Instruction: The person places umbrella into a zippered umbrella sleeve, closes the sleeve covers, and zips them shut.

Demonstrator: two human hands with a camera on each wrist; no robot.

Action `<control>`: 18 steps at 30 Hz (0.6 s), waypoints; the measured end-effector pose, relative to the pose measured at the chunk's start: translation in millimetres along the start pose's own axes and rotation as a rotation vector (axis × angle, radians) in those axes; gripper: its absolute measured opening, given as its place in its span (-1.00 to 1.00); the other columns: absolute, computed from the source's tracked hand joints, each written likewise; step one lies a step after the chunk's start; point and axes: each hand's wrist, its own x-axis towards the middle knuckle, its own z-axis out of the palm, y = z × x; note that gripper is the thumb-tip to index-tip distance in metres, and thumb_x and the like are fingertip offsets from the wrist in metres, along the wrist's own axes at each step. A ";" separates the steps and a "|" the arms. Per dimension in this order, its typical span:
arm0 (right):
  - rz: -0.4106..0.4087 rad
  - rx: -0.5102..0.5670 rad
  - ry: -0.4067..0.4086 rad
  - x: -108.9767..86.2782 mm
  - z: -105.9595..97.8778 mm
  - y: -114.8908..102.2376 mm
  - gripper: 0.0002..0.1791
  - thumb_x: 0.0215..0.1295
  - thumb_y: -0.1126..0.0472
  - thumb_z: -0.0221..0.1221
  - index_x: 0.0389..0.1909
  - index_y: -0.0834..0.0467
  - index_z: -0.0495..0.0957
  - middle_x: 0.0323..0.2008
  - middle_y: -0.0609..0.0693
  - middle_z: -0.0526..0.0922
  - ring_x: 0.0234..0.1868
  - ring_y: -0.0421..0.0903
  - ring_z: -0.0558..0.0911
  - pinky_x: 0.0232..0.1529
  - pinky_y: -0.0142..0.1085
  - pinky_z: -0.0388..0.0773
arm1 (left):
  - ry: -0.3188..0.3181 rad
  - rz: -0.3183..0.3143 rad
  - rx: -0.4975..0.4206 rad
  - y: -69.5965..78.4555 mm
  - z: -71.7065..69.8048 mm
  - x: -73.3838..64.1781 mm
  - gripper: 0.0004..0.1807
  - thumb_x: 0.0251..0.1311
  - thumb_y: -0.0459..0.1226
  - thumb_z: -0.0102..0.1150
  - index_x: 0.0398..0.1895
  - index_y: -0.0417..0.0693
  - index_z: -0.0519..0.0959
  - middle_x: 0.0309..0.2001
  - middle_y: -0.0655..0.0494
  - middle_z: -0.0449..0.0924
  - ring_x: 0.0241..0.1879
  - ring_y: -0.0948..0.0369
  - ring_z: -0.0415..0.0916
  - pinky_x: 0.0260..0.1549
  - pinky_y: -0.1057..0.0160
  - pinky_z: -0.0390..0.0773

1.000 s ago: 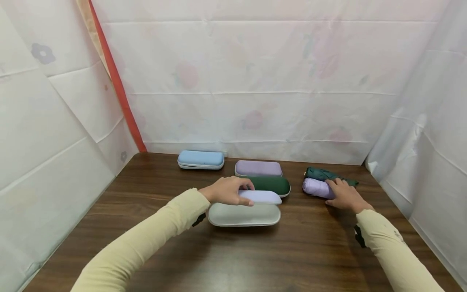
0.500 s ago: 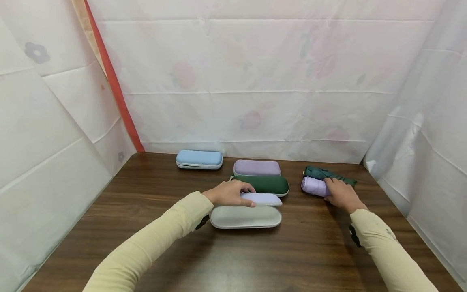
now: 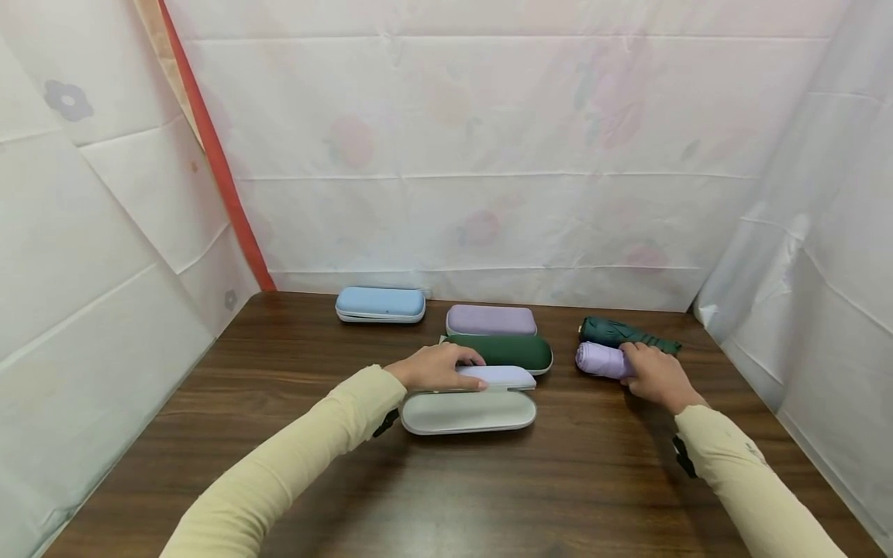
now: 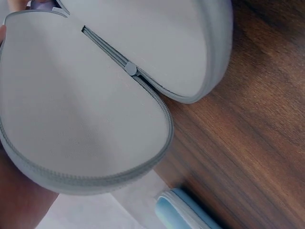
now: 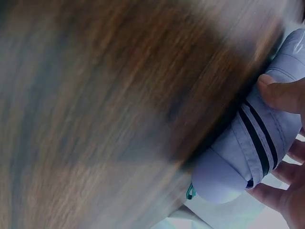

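My left hand (image 3: 436,367) grips the raised pale lavender lid (image 3: 508,375) of a long zippered hard case. The case's lower half (image 3: 467,413) lies on the table with its pale lining facing up. Close up in the left wrist view, the two lined halves spread apart at the zipper, with a grey zipper pull (image 4: 131,68) near the hinge. Over on the right, my right hand (image 3: 659,376) grips a folded lavender umbrella (image 3: 601,360). In the right wrist view the thumb (image 5: 281,94) lies along its side, near two black bands and a rounded end cap (image 5: 217,179).
A dark green case (image 3: 509,353) sits right behind the opened one, with a purple case (image 3: 491,320) behind that. Farther left is a light blue case (image 3: 380,303). A folded green umbrella (image 3: 614,332) lies just beyond the lavender one. White sheets (image 3: 446,139) surround the brown table (image 3: 314,480).
The head view has shifted slightly. The lavender umbrella sits a touch nearer to me relative to the green one. Both hands keep their holds.
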 end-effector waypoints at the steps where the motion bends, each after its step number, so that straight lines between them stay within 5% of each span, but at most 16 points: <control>1: -0.007 -0.007 0.003 -1.0 -0.9 -0.4 -0.44 -0.10 0.29 0.43 -0.06 0.42 0.46 -0.25 0.29 0.56 -0.22 0.25 0.57 -0.28 0.12 0.49 | -0.001 0.001 0.002 -0.3 0.1 0.1 -0.49 0.21 0.10 0.15 0.14 0.06 0.53 0.06 0.20 0.55 0.01 0.30 0.47 -0.01 0.19 0.44; 18: -0.198 0.012 0.100 -26.0 -36.1 -45.8 -0.39 -0.14 0.31 0.45 0.00 0.36 0.48 -0.18 0.22 0.58 -0.22 0.15 0.59 -0.29 0.02 0.53 | -0.014 -0.010 0.038 -1.4 -0.4 3.3 -0.49 0.25 0.11 0.10 0.15 0.05 0.53 0.04 0.21 0.56 -0.02 0.30 0.48 -0.01 0.16 0.44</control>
